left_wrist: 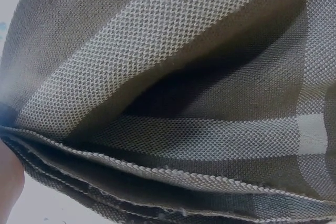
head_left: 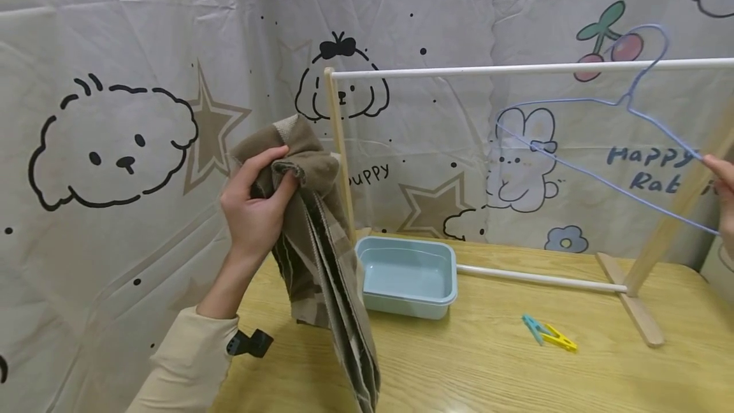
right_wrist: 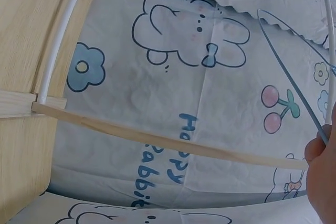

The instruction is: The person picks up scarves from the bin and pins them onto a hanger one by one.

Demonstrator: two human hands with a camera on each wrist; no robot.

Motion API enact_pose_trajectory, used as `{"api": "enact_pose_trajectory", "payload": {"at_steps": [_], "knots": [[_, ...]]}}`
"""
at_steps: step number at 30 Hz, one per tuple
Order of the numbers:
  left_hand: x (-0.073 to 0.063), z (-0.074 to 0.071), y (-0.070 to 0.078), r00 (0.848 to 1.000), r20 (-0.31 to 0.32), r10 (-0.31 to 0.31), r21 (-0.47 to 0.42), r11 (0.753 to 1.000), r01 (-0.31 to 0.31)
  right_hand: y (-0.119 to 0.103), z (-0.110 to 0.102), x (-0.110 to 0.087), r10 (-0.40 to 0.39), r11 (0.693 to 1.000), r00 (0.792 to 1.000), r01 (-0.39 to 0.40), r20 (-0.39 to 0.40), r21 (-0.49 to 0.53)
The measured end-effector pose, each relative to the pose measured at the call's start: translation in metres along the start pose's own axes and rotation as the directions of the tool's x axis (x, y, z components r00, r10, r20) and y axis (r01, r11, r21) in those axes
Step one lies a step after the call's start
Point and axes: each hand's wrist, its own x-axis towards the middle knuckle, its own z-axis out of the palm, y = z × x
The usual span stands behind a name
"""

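Note:
My left hand [head_left: 255, 199] pinches a folded brown scarf-like cloth [head_left: 327, 247] with pale woven stripes near its top, and the layers hang down over the table. Close up in the left wrist view, the cloth [left_wrist: 220, 87] shows checked weave and several stacked edges. At the right edge of the head view, my right hand [head_left: 724, 196] grips a thin blue wire hanger [head_left: 596, 177] by one end of its frame. The hanger's hook overlaps the white top bar in this view. In the right wrist view the hand [right_wrist: 323, 182] holds the hanger [right_wrist: 291, 77] between thumb and fingers.
A wooden rack with a white top bar [head_left: 459, 71] and a lower white bar [head_left: 539, 278] stands on the wooden table [head_left: 459, 362]. A light blue basin [head_left: 410, 273] sits behind the cloth. Blue and yellow clothespins [head_left: 559, 338] lie at front right. A printed curtain [head_left: 143, 260] hangs behind.

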Motion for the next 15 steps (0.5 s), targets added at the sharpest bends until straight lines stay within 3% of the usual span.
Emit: {"api": "enact_pose_trajectory", "payload": {"at_steps": [7,15], "knots": [[-0.001,0.006,0.004,0.998,0.049,0.024,-0.015,1.0,-0.023,-0.027,-0.005,0.003,-0.019,0.996,1.0,0.021,0.024,-0.09],[-0.004,0.015,0.008,0.996,0.078,0.049,-0.037,0.998,-0.046,-0.059,0.0,0.003,-0.086,0.995,0.991,0.092,0.104,-0.049]]}}
